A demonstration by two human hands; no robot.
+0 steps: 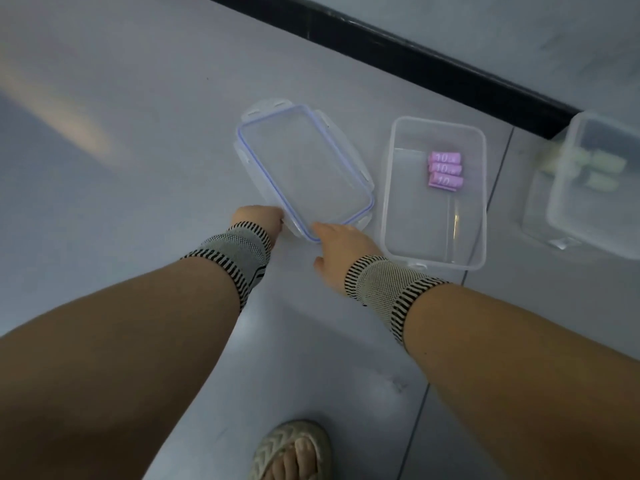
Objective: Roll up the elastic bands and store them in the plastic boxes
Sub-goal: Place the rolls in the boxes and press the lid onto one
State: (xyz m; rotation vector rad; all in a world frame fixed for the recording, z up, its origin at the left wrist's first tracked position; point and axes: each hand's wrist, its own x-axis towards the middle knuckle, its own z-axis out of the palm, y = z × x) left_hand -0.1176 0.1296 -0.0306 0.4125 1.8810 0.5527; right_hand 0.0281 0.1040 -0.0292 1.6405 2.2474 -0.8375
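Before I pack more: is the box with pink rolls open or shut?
Open: the box has no lid; its lid lies beside it.

lid (304, 168): clear smooth plastic, blue seal strip | open box (433, 237), centre right: transparent glossy plastic | rolled bands (445, 169): matt pink elastic | wrist wraps (239, 251): ribbed knit cloth | floor (138, 98): smooth grey, faint sheen | sandal (294, 448), bottom: woven-textured.

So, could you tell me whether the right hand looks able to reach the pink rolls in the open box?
Probably yes: the right hand rests at the lid corner beside the open box, which is uncovered, with nothing above the pink rolls.
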